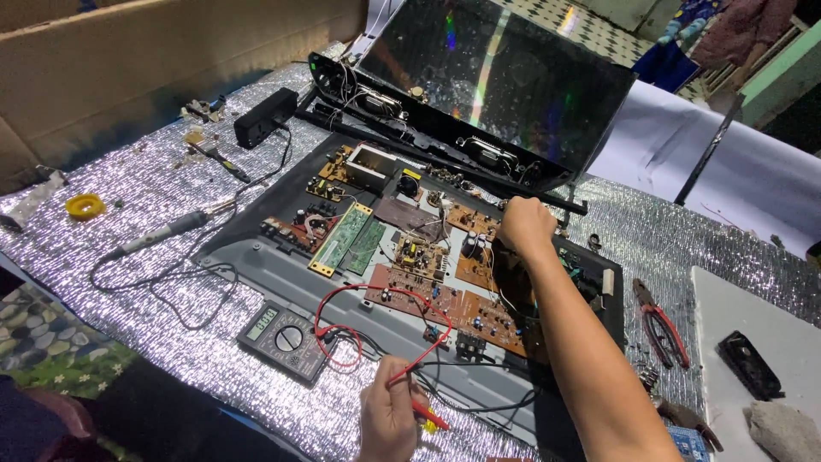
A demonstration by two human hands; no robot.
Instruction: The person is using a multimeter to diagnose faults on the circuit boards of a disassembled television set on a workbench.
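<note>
At the left edge of the foil-covered worktop (103, 257), open room is seen around a yellow tape roll (85, 205) and a soldering iron (162, 233). A multimeter (284, 340) lies near the front edge, its red lead (359, 295) looped over the brown circuit boards (445, 299). The left hand (392, 419) is closed around a red probe (428, 417). The right hand (525, 224) is fisted on the boards; whether anything is held cannot be told. Passage behind is blocked by a tilted screen panel (513, 77). Pliers (658, 321) lie at the right.

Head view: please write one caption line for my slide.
Left hand holds red multimeter probe; right hand reaches onto brown circuit boards beside multimeter.
</note>
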